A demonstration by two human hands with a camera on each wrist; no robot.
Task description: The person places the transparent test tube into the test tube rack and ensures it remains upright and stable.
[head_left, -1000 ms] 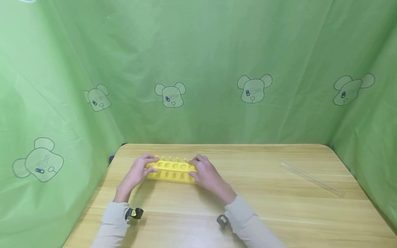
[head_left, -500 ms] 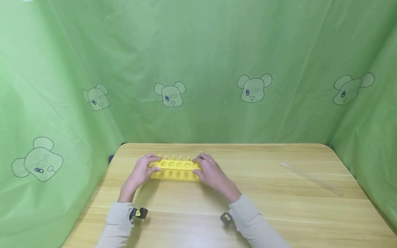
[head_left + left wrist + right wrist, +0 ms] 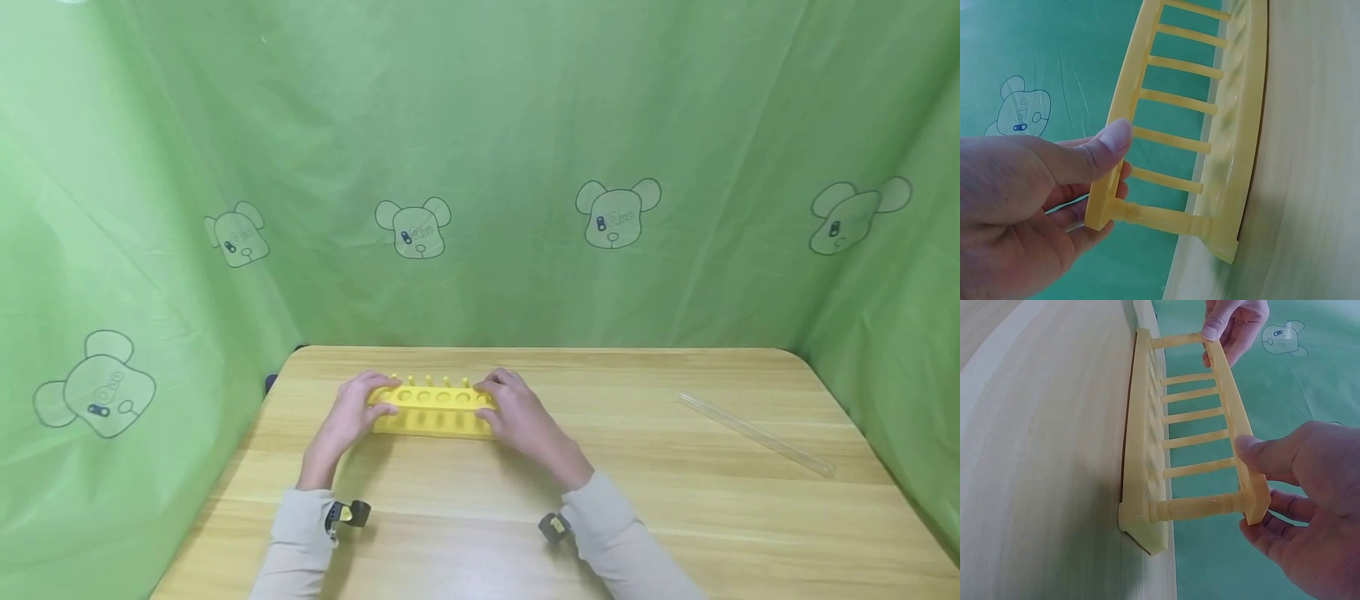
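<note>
A yellow plastic test-tube rack (image 3: 432, 411) with a row of round holes stands on the wooden table (image 3: 525, 517), left of centre. My left hand (image 3: 352, 414) grips its left end, thumb on the top bar (image 3: 1116, 162) and fingers curled behind it. My right hand (image 3: 517, 414) grips the right end the same way, thumb on the top bar (image 3: 1235, 434). In the right wrist view the rack (image 3: 1147, 444) rests with its base on the table, and the left hand (image 3: 1235, 322) shows at its far end.
A clear glass tube (image 3: 756, 434) lies on the table at the right. Green sheeting with bear prints (image 3: 615, 212) closes off the back and both sides. Small wrist cameras (image 3: 345, 515) sit on both sleeves.
Both hands have slid the rack a little to the right along the table, keeping the same grip on its ends.
</note>
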